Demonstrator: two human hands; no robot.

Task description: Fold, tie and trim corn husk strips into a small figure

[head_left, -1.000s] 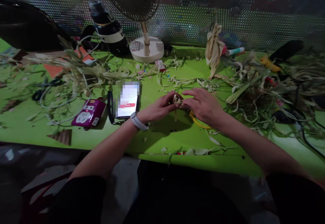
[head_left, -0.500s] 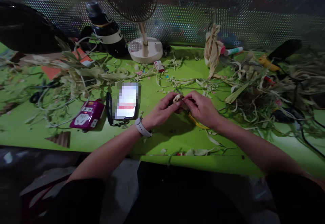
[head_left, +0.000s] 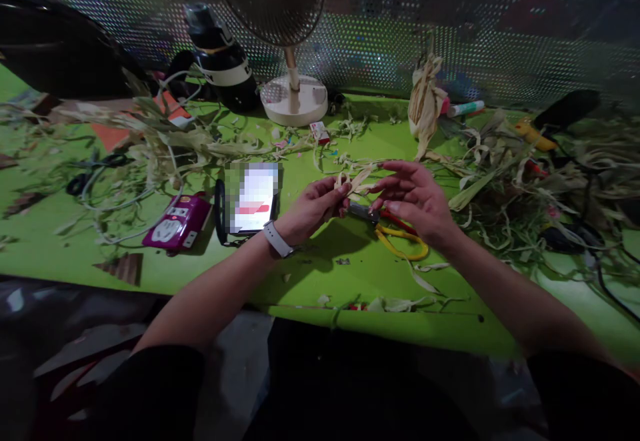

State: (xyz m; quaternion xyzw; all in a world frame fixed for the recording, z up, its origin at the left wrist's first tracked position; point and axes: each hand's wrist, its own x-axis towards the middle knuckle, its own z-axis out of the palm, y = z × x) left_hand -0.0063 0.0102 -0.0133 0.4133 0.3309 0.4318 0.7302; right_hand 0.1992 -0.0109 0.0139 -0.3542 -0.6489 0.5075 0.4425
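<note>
While held up just over the table (head_left: pixel 210 271), pinched at one end btwn thumb + fingers of L hand (head_left: pixel 313 207): a pale husk (head_left: pixel 356 181), fanning out toward the R. R hand (head_left: pixel 417 197) loose, fingers spread, gripping nothing, tips right beside the husk's far end. Can't tell if actually touching tbh. Watch (head_left: pixel 277 239) on L wrist.

Right under R hand, flat on the table: scissors (head_left: pixel 395 232) w/ yellow loops, metal end pointing L, sitting just below the husk.

Just L of L hand, phone (head_left: pixel 253 197) w/ screen lit. Next to that, further L, purple power strip (head_left: pixel 175 222) w/ a pale cable running off it.

At the back near the middle, fan (head_left: pixel 295 99) base, plus a dark bottle (head_left: pixel 223 61) to its L. Back R, upright husk bundle (head_left: pixel 425 104) against the mesh wall. Heaps of scraps (head_left: pixel 500 181) all over the R side, more strewn along the back L. Far L, black scissors (head_left: pixel 93 167), half buried in scraps and pretty blurry.
</note>
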